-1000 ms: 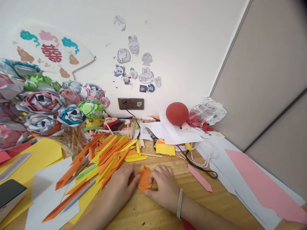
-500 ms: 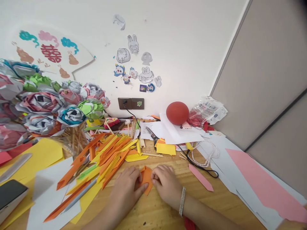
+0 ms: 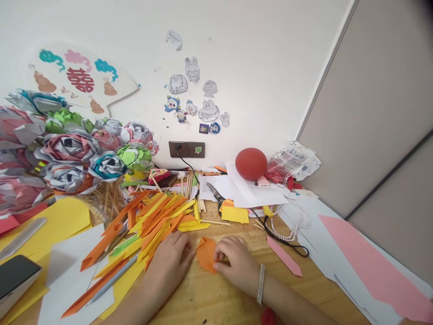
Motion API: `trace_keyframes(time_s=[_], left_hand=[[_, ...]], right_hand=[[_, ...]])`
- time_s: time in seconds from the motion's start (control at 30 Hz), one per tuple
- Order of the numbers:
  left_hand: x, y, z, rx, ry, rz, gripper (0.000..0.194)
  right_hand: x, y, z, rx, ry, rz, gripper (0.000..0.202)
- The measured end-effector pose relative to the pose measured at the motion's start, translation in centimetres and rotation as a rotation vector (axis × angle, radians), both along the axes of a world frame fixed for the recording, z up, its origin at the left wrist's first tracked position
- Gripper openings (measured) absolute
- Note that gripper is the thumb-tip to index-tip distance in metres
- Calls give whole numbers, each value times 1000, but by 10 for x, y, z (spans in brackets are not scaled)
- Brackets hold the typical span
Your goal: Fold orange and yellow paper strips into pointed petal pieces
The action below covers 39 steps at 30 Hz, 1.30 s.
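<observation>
On the wooden table in front of me lies a small folded piece of orange paper (image 3: 205, 253). My right hand (image 3: 234, 259) pinches its right edge between thumb and fingers; a beaded bracelet circles that wrist. To the left of the paper, my left hand (image 3: 174, 255) rests on the table with its fingers loosely stretched and slightly apart from the paper. Beside that hand spreads a pile of folded orange and yellow paper strips (image 3: 158, 214). A grey pen-like stick (image 3: 115, 280) lies across the lower strips.
Paper flowers (image 3: 71, 149) stand at the left. A red balloon (image 3: 251, 164), scissors (image 3: 215, 193) and yellow paper pieces (image 3: 235, 214) lie toward the wall. At the right are a pink strip (image 3: 284, 256), pearl strings (image 3: 294, 225) and large pink paper (image 3: 368, 266). A phone-like object (image 3: 16, 275) sits lower left.
My left hand has let go of the orange paper and moved left. The paper has turned slightly, with my right hand now pinching its lower right edge. The view has shifted slightly.
</observation>
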<state>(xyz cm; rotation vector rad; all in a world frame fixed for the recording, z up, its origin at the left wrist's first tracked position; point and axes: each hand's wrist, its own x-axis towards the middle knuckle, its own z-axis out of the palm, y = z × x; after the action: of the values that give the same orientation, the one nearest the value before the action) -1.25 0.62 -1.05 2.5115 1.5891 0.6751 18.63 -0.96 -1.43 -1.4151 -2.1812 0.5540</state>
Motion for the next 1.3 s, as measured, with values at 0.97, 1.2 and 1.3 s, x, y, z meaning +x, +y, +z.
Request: trace_keyframes(time_s=[0.97, 1.2, 1.3], left_hand=[[-1, -3, -4, 141, 188, -364, 21], [3, -2, 7, -123, 52, -246, 18], [7, 0, 7, -188, 10, -186, 20]], right_hand=[[14, 5, 4, 364, -313, 219, 3], [4, 3, -5, 164, -65, -16, 10], [-1, 3, -7, 119, -11, -94, 12]])
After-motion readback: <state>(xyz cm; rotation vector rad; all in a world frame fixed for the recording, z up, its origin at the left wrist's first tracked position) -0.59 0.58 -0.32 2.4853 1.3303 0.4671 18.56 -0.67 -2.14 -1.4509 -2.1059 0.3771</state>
